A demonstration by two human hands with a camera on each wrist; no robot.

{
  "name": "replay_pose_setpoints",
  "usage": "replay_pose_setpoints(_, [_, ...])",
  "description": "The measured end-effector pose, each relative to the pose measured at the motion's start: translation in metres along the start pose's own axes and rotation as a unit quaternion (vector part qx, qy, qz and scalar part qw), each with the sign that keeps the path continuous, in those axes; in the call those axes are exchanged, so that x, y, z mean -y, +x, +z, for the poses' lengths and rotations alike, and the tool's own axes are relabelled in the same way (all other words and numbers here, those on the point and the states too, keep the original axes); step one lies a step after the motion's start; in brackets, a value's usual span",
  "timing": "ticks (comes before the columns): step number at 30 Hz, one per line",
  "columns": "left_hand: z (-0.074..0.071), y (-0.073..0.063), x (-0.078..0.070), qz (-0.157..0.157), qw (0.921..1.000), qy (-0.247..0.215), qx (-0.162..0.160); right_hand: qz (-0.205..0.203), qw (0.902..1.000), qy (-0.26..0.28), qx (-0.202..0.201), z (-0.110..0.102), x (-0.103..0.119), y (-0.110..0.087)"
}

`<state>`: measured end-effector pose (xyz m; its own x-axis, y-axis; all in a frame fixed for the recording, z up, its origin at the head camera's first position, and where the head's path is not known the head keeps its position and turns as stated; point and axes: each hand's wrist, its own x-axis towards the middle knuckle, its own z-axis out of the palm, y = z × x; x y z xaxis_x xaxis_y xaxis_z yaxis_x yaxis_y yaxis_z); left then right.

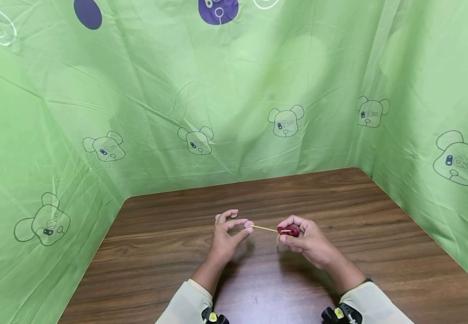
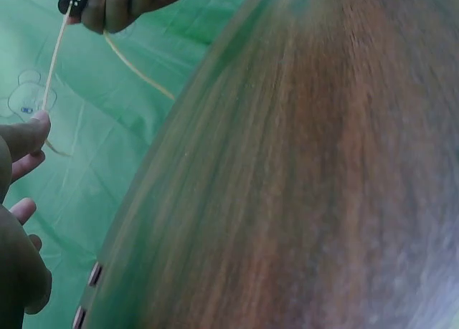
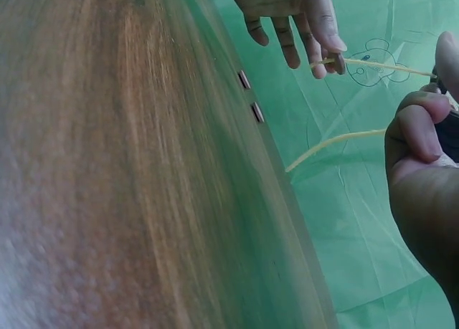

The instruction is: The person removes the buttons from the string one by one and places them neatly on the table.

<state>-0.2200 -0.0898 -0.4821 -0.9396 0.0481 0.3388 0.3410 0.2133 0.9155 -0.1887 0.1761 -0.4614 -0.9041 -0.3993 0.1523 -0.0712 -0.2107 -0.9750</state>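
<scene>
My left hand (image 1: 224, 240) pinches a thin yellow string (image 1: 264, 228) between thumb and index finger, the other fingers spread. From there the string runs fairly straight to a dark red, round button-like piece (image 1: 294, 231) in my right hand (image 1: 314, 246). The right thumb and fingers grip this piece from both sides and hide part of it. In the left wrist view, a dark disc (image 2: 64, 6) with several small light dots shows at the right fingertips, the string meeting its face. A second, loose stretch of string (image 3: 333, 140) hangs from the right hand in the right wrist view.
Both hands are above a brown wood-grain table (image 1: 169, 279). Green curtains (image 1: 234, 90) with printed mouse heads surround its back and sides. Two small brown rectangular pieces (image 3: 244, 79) show along the table's edge in the wrist views. Black straps with devices (image 1: 341, 313) sit at both wrists.
</scene>
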Motion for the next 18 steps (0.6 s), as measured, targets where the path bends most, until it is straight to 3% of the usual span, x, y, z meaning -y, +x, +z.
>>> replay_pose_setpoints(5, [-0.002,0.001,0.003,-0.004,0.9999,0.011,-0.002,0.013,0.9997,-0.010,-0.019,0.001,0.001,0.000])
replay_pose_setpoints(18, [-0.003,0.008,0.012,-0.012,0.9993,0.034,-0.014,0.001,0.9999,-0.001,0.011,0.000,-0.001,0.000])
